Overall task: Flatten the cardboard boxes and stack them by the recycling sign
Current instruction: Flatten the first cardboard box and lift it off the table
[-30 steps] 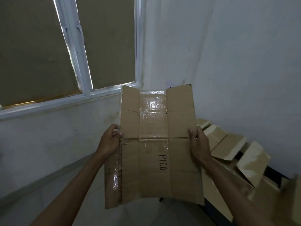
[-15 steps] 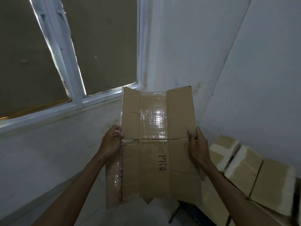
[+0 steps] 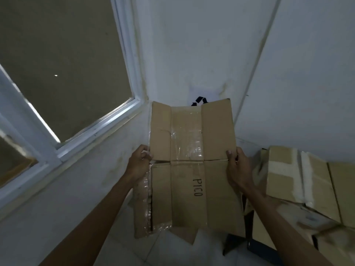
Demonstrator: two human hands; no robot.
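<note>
A flattened brown cardboard box (image 3: 188, 166), taped down its middle and marked "PICO", stands upright in front of me. My left hand (image 3: 138, 162) grips its left edge at mid-height. My right hand (image 3: 237, 166) grips its right edge at the same height. Behind the box's top edge, a white recycling sign (image 3: 200, 97) with a black arrow symbol shows on the corner wall; most of it is hidden by the box.
Other cardboard boxes (image 3: 307, 183) with open flaps lie piled at the right against the wall. A white-framed window (image 3: 80, 131) fills the left wall. A dark object (image 3: 255, 248) lies on the pale floor below the pile.
My view has swung right toward the room's corner, and the recycling sign has come into sight above the box. Both hands keep the same grip on the box.
</note>
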